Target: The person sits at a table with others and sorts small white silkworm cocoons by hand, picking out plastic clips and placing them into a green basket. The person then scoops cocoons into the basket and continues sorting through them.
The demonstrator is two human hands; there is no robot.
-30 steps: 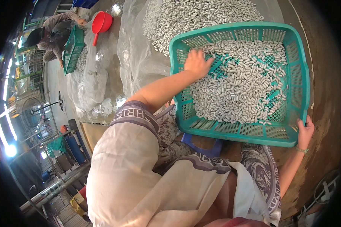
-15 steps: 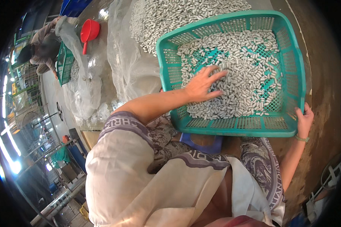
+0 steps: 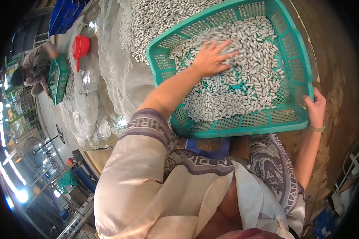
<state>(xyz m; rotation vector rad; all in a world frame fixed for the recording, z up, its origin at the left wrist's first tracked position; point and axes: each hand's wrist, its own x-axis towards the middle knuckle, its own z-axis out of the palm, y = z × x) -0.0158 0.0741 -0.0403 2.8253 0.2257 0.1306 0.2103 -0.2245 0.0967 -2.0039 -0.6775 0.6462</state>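
Observation:
A large teal plastic basket point(image 3: 247, 129) with slatted sides stands before me, tilted slightly. Inside lies a spread of small grey-white cylindrical pieces point(image 3: 227, 103), with the mesh bottom showing through in patches. My left hand point(image 3: 214, 59) is among the pieces toward the far side, its fingers spread apart. Pieces around those fingertips are blurred by motion. At the near right corner, my right hand point(image 3: 316, 107) grips the basket's rim, thumb on the inner side.
Beyond the basket a big heap of the same pieces point(image 3: 155, 24) lies beside crumpled clear plastic sheeting point(image 3: 117, 55). A red dipper point(image 3: 80, 47) rests farther left. Another person point(image 3: 38, 65) crouches by a second green basket point(image 3: 58, 79). Below my basket is a blue stool point(image 3: 209, 149).
My left hand has swept farther away and a little right across the basket, stirring the pieces there. My right hand keeps its grip on the rim. The whole view has shifted slightly.

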